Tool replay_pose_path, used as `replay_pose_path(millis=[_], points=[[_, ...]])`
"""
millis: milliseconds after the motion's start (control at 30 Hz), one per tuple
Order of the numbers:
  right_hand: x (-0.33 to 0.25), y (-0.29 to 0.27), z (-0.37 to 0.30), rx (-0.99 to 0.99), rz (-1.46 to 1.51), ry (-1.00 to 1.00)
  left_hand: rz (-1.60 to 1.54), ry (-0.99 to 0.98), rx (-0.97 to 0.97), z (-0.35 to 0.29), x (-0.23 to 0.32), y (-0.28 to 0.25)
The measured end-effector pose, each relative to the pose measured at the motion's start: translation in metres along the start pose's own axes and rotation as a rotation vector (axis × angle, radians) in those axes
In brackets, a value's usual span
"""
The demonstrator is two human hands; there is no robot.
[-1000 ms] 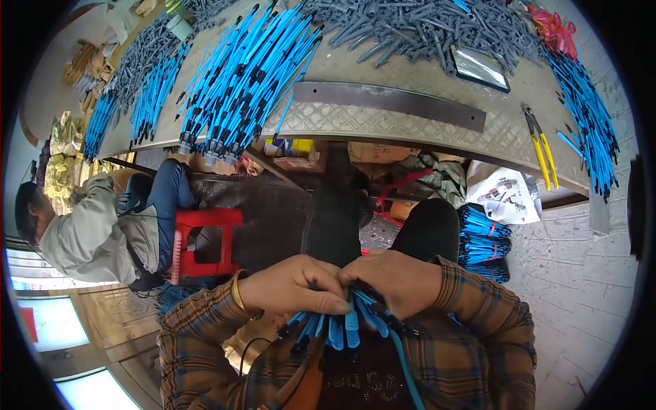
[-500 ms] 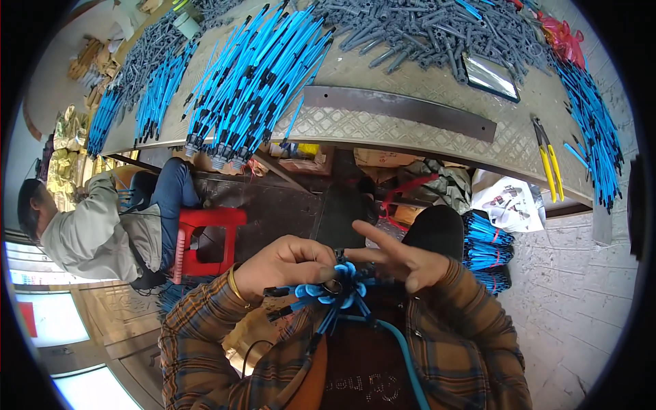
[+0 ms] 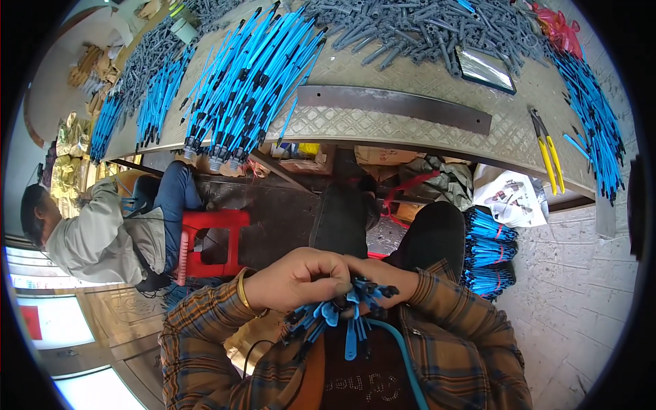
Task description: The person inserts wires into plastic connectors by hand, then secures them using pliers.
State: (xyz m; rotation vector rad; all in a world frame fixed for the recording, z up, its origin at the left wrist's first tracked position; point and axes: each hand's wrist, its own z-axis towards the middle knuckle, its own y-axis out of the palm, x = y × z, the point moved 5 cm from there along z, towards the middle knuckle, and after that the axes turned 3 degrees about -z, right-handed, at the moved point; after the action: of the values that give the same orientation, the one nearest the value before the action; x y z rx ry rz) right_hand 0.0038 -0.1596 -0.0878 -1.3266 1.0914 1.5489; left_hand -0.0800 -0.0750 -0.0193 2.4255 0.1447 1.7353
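My left hand (image 3: 301,277) is closed at the top of a cluster of blue strips with black tips (image 3: 329,316), thumb and bent fingers pinching near its dark centre. The strips fan out and hang below my fingers, in front of my chest. On the cluster's other side, my right hand (image 3: 391,281) is wrapped round it. Its fingers are mostly hidden behind the strips and my left hand, and black tips stick out beside its palm.
Ahead stands a table (image 3: 403,126) with blue rods (image 3: 253,89), grey plastic tubes (image 3: 410,31), a metal bar (image 3: 396,108) and yellow-handled pliers (image 3: 549,160). Tied blue bundles (image 3: 490,253) lie beside my right knee. To the left, a person (image 3: 102,229) sits near a red stool (image 3: 213,225).
My right hand has moved in from the right, from spread fingers to closing round the cluster. The cluster has tilted, its strips now hanging lower. My left hand keeps its pinch.
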Motion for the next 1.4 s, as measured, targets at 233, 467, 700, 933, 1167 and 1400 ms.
replay_pose_path(millis=[233,467,700,933,1167,1400], points=[[0.011,0.006,-0.012,0.055,0.057,-0.098,-0.177,-0.081,-0.142,0.005,-0.002,-0.002],[0.013,0.001,-0.018,0.073,0.171,-0.166,-0.356,-0.072,-0.248,0.010,-0.007,0.002],[0.015,-0.002,-0.019,0.114,0.204,-0.160,-0.343,0.073,-0.378,0.022,-0.011,0.002],[0.005,-0.010,-0.027,0.018,0.077,0.032,-0.218,0.042,-0.292,0.027,-0.006,0.006],[0.006,-0.012,-0.039,0.172,0.196,0.057,-0.269,-0.083,-0.208,0.047,-0.009,-0.004],[0.015,-0.028,-0.049,0.254,0.423,0.038,0.045,-0.271,-0.211,0.088,0.030,-0.016]])
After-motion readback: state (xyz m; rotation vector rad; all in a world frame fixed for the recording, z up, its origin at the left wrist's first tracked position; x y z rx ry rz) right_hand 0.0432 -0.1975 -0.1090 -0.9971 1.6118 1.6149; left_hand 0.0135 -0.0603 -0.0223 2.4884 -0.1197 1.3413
